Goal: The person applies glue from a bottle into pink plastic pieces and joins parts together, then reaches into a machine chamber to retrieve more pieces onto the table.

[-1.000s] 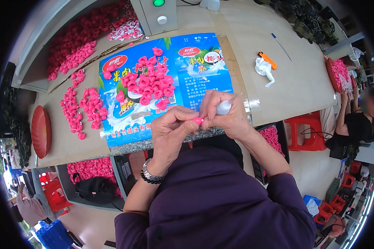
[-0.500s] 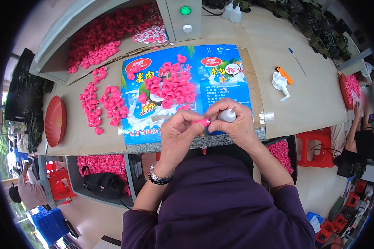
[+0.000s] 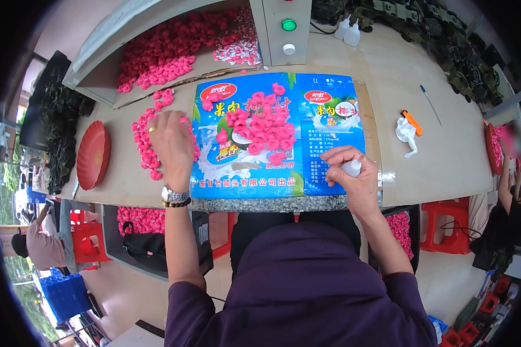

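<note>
My left hand point(image 3: 171, 141) is over the rows of pink pieces point(image 3: 145, 147) at the left of the table. Its fingers curl down among them, and the fingertips are hidden, so what they pinch does not show. My right hand point(image 3: 356, 179) is closed around a small white squeeze bottle point(image 3: 352, 168), above the right part of a blue printed cardboard sheet point(image 3: 243, 182). Thumb and forefinger of that hand come close together, with nothing visible between them. A heap of pink cup-like pieces point(image 3: 266, 124) lies on the sheet.
A red scalloped dish point(image 3: 94, 155) stands at far left. Behind are a shelf with pink pieces point(image 3: 173, 43) and more white bottles point(image 3: 351, 34). To the right lie an orange tool point(image 3: 411, 122), a white crumpled piece point(image 3: 406, 132) and a pen point(image 3: 431, 105). Other people sit at both sides.
My left hand has left my right hand, where it held a pink piece, and moved left to the rows. My right hand moved slightly right, keeping the bottle. The view has shifted.
</note>
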Demonstrator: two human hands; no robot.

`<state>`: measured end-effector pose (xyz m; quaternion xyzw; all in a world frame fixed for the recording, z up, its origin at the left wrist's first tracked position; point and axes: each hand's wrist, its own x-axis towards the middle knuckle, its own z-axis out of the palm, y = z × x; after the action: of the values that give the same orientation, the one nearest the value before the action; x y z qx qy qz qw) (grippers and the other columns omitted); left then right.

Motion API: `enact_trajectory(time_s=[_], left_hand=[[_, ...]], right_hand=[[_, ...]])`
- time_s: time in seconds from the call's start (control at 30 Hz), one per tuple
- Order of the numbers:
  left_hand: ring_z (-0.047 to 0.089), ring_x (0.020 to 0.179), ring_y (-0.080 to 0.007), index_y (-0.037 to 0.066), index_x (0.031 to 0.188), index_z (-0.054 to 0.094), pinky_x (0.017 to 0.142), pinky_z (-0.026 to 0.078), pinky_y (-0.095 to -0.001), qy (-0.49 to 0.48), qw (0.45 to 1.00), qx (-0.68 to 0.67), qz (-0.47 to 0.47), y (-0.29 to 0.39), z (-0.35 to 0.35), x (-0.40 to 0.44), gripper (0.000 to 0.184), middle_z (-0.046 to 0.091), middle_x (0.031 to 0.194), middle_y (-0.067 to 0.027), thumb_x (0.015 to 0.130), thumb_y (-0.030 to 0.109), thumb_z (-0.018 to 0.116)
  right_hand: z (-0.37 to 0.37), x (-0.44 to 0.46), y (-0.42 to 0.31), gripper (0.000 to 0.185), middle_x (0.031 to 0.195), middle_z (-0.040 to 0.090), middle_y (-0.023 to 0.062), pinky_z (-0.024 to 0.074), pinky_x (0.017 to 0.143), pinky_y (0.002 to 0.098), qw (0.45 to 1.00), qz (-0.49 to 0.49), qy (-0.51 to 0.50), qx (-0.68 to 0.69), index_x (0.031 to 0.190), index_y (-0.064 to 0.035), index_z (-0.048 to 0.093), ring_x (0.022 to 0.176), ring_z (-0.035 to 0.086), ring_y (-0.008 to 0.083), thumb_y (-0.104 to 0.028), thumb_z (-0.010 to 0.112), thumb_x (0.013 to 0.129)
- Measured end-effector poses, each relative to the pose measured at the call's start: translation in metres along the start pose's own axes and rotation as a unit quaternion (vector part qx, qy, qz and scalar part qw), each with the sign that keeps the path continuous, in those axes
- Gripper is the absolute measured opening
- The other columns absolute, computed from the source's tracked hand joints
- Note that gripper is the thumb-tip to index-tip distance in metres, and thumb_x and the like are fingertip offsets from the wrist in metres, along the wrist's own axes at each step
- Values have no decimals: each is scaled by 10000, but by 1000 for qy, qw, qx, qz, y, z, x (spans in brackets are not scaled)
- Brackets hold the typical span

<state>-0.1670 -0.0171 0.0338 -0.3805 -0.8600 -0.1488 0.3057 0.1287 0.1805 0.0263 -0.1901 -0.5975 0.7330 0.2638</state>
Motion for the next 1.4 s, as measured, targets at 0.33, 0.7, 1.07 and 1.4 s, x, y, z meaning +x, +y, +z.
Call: enact_trajectory(time_s=[0.33, 0.7, 1.07, 1.4], left_hand=[[580, 917, -336, 67, 1114, 654, 775, 480, -432, -170, 969, -158, 84, 2, 75, 41, 403, 672, 1006, -166, 726, 121, 745], [583, 879, -314, 97, 1062, 672, 718, 485, -426, -155, 967, -200, 17, 4, 59, 29, 324, 674, 913, -127, 748, 136, 740], [568, 933, -300, 98, 982, 563, 724, 426, -428, -163, 972, 62, 155, -50, 39, 10, 128, 617, 915, -90, 880, 174, 579], [585, 999, -324, 94, 1067, 589, 802, 454, -466, -117, 973, 180, 85, -169, 40, 12, 227, 626, 1012, -122, 873, 211, 590]], right_hand=[[-9, -10, -4, 119, 994, 652, 98, 499, 589, 223, 999, 6, 29, -16, 894, -10, 612, 722, 595, 92, 29, 685, 808], [-14, -6, 1, 122, 985, 658, 116, 493, 587, 220, 999, 8, 53, 4, 890, -11, 609, 707, 592, 93, 63, 653, 805], [-18, -9, 2, 117, 946, 651, 108, 495, 576, 227, 998, 7, 67, 0, 890, -16, 608, 686, 586, 100, 54, 651, 807], [-11, -10, -1, 127, 936, 657, 117, 495, 574, 226, 999, 7, 53, -4, 891, -13, 605, 695, 587, 100, 63, 656, 802]])
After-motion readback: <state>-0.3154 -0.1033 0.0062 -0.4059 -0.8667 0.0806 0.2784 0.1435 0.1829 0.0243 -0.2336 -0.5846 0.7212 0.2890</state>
